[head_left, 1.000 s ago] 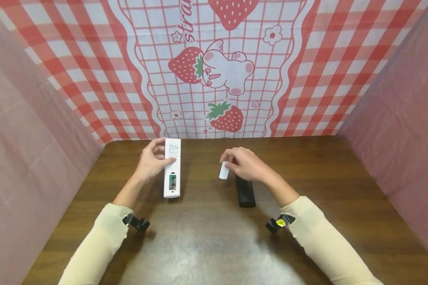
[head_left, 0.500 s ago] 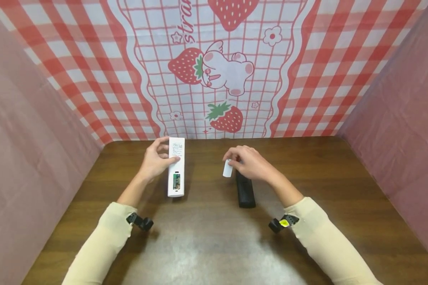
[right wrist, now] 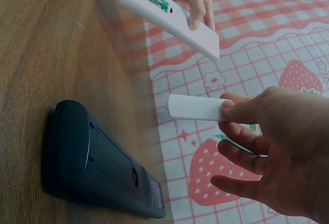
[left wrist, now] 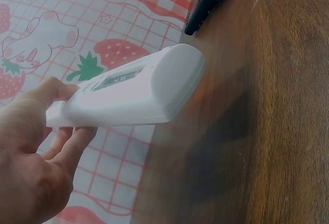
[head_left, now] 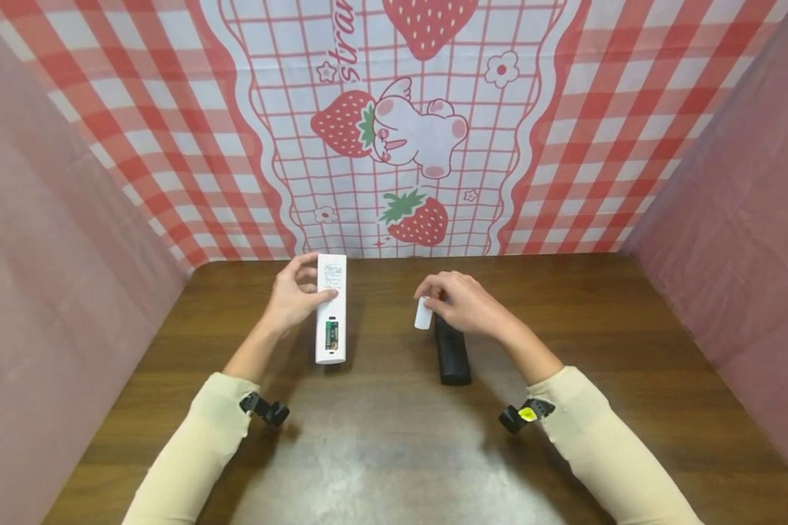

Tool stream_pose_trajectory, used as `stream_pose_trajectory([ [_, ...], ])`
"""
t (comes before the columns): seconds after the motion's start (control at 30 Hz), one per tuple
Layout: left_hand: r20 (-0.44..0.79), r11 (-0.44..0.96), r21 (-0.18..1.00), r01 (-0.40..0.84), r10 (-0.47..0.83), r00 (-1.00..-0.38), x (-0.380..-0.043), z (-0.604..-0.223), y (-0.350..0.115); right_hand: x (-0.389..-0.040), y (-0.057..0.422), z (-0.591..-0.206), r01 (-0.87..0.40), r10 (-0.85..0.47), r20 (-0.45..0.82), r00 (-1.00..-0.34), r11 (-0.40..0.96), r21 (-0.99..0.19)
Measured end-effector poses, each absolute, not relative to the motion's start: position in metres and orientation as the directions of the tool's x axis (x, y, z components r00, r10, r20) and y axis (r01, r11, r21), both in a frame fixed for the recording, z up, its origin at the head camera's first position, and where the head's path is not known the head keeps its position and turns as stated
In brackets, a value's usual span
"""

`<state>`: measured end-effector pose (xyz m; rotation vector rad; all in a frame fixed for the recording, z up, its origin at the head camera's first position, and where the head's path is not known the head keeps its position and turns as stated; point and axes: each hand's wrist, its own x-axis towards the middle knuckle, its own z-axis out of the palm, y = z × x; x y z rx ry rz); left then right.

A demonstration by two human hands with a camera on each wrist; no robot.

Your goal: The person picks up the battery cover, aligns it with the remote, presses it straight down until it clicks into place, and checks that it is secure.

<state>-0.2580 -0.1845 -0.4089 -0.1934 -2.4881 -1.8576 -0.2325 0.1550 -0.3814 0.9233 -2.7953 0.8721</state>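
Observation:
A white remote control (head_left: 331,306) is gripped by my left hand (head_left: 292,295), thumb across its back and fingers behind. Its battery compartment (head_left: 331,335) lies uncovered, with green batteries visible inside, also in the right wrist view. Between thumb and index finger, my right hand (head_left: 462,302) pinches a small white battery cover (head_left: 423,313); the right wrist view shows this cover (right wrist: 195,107) with the other fingers spread. Below the right hand, a black remote control (head_left: 454,357) lies on the table, partly hidden by that hand. In the right wrist view its closed battery cover (right wrist: 117,157) faces up.
The wooden table (head_left: 381,437) reaches back to a strawberry-print cloth (head_left: 394,146) hanging behind it. Pink cloth walls (head_left: 716,204) stand at both sides. A small black camera (head_left: 274,413) is strapped to each wrist.
My left hand has carried the white remote control a little to the right. The right hand with the battery cover has also shifted slightly right. The black remote control has stayed put.

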Motion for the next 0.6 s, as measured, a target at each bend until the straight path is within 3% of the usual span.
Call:
stream_pose_trajectory([
  [0.6,0.102,0.266,0.956,0.123,0.093,-0.990,-0.261,-0.410,-0.170,-0.233,0.151,-0.379,-0.572,-0.529,0.243,-0.813,0.649,-0.501],
])
